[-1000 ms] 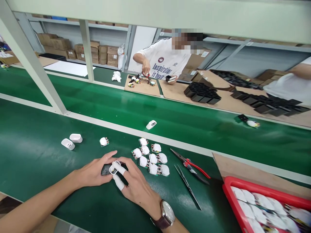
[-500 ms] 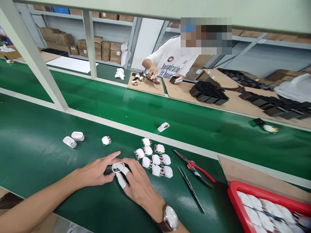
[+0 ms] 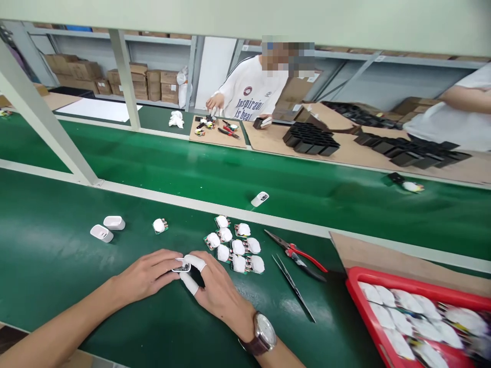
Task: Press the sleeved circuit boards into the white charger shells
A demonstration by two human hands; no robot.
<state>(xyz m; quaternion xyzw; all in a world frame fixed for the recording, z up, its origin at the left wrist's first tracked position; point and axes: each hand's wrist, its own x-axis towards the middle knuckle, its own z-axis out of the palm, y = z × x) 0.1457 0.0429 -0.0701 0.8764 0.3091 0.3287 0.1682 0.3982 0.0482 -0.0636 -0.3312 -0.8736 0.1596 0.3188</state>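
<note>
A small white oval plastic housing, its open end facing up with dark parts inside, is held between my two hands. My left hand grips its left side, fingers bent over the near end. Covered in white finger cots, the thumb and forefinger of my right hand close on its right side. Beyond my hands lies a group of small circuit boards with white pads. One more such board lies apart to the left, near two white oval housings.
Red-handled pliers and tweezers lie to the right. A red tray holds several padded boards. On the green belt sits another white housing. Across it, a co-worker works beside stacked black cases.
The view has shifted, so the bench items appear further left. A dark piece by my left fingers is no longer visible. The co-worker's hand has moved off the red pliers.
</note>
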